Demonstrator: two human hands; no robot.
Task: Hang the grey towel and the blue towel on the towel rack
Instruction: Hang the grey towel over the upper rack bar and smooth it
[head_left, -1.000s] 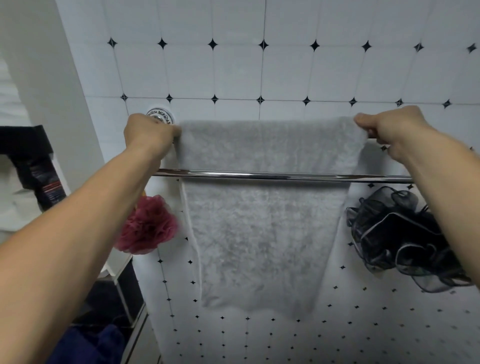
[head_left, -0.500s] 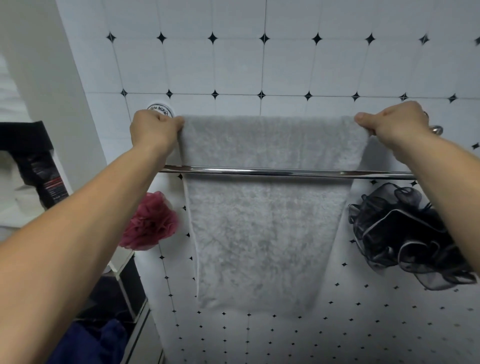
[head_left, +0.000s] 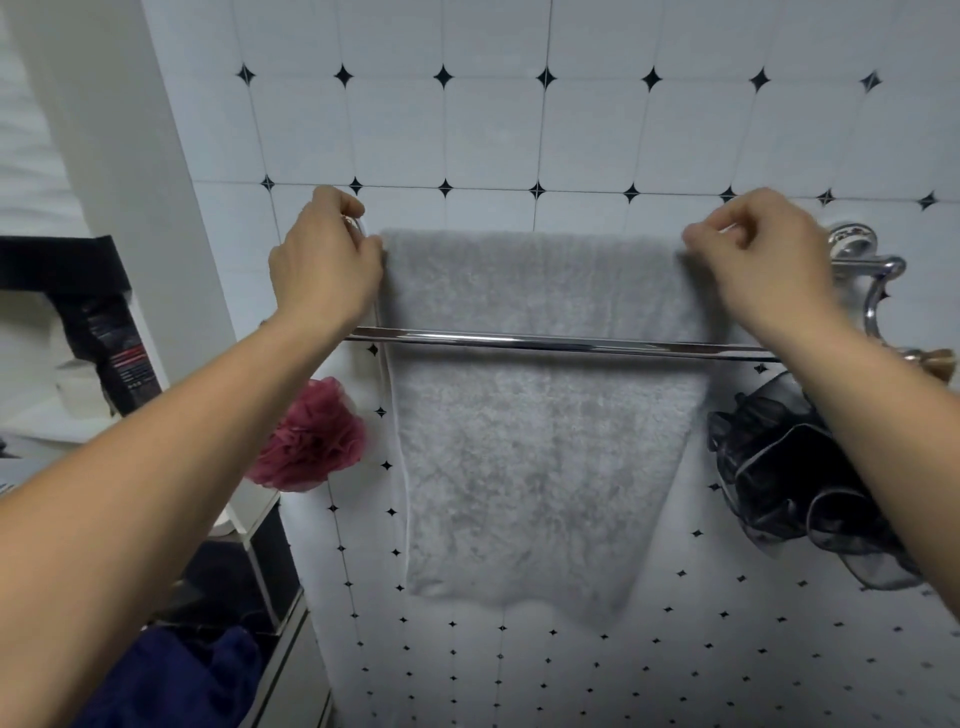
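The grey towel (head_left: 540, 441) hangs over the rear bar of the chrome towel rack (head_left: 545, 343) on the tiled wall, its length falling behind the front bar. My left hand (head_left: 324, 265) is closed on the towel's top left corner. At the top right corner my right hand (head_left: 763, 265) pinches the towel's edge. The blue towel (head_left: 171, 680) lies bunched at the bottom left, below my left forearm.
A pink bath pouf (head_left: 311, 439) hangs left of the towel and a black pouf (head_left: 795, 483) hangs right of it. A white wall edge (head_left: 119, 156) and a shelf with a dark bottle (head_left: 117, 348) stand on the left.
The view has shifted, so the rack sits lower in frame and its right bracket shows. Both hands stay at the towel's top corners, and the right hand now pinches with raised fingers.
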